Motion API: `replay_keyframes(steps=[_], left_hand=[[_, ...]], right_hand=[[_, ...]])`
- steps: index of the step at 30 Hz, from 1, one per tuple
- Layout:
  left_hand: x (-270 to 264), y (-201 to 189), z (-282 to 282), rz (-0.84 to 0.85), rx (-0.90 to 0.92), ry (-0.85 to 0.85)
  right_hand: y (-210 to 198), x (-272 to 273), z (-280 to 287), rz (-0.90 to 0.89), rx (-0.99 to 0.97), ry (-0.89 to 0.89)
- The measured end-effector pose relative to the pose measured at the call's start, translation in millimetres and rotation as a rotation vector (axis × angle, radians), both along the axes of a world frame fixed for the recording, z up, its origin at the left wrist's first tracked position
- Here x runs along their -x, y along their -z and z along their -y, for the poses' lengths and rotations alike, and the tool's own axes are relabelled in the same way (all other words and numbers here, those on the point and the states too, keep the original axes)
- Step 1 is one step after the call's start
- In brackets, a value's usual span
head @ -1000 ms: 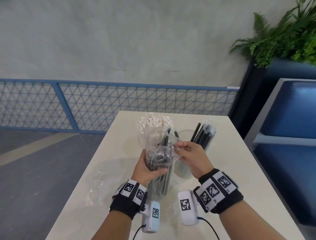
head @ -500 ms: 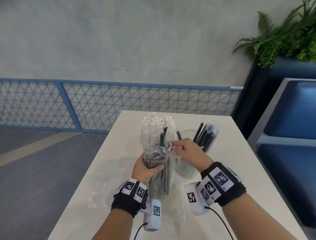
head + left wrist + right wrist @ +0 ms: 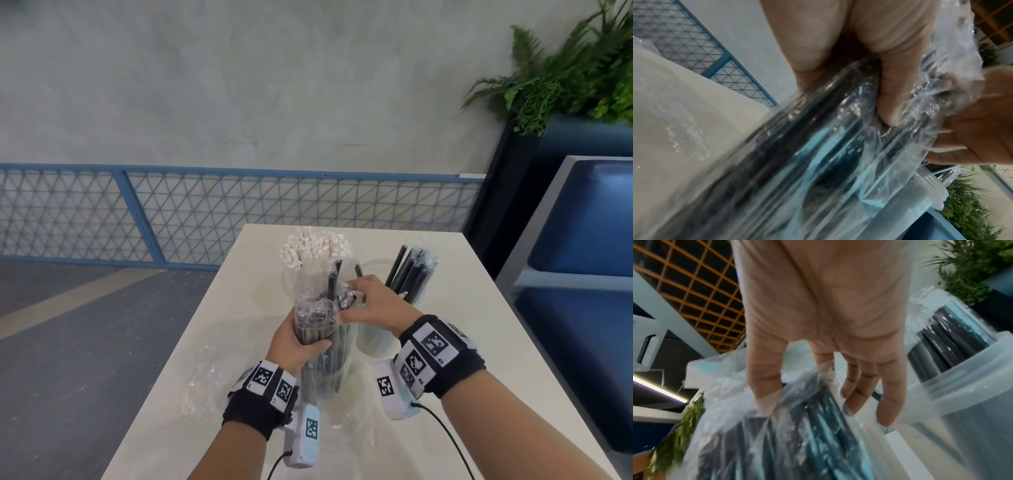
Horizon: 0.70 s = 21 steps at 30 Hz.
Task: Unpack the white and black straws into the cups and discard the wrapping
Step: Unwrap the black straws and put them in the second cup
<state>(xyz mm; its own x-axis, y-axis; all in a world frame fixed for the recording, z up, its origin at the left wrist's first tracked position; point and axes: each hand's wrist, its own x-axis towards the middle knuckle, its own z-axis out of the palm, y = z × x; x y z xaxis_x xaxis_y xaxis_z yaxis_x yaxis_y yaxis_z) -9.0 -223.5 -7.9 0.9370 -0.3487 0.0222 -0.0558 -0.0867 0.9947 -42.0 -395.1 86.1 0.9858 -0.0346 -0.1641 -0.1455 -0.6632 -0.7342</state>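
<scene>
Your left hand is wrapped around the middle of the wrapped bundle of black straws, holding it almost upright above the near part of the counter, its long axis running top to bottom with the open end up. Your right hand is right at that top end, thumb and forefinger pinching the crumpled clear wrapping while the other fingers hang loose. So the right hand is the nearer one for pulling straws up and out along the bundle's length, I'd judge. The cup with black straws stands just right of your right hand; the cup of white straws stands behind the bundle. Count: two cups, one bundle in hand, and at least one loose piece of clear film lying on the counter left of your left wrist. Individual straws are too many to count.
</scene>
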Motion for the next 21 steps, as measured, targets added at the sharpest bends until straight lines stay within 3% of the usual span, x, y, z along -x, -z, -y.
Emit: replay_keyframes(steps=[8,16,21], left_hand=[[-1.5,-0.3,-3.0,0.000,-0.012,-0.010],[-1.1,-4.7,2.3,0.057,-0.018,-0.031],[-3.2,-3.4,3.9,0.021,-0.021,-0.063]], right_hand=[[13.4,0.0,-1.5,0.014,0.008,0.001],[44.5,5.6,-16.1,0.372,-0.189,0.291],[28.3,5.5,-17.8,0.548,-0.243,0.278]])
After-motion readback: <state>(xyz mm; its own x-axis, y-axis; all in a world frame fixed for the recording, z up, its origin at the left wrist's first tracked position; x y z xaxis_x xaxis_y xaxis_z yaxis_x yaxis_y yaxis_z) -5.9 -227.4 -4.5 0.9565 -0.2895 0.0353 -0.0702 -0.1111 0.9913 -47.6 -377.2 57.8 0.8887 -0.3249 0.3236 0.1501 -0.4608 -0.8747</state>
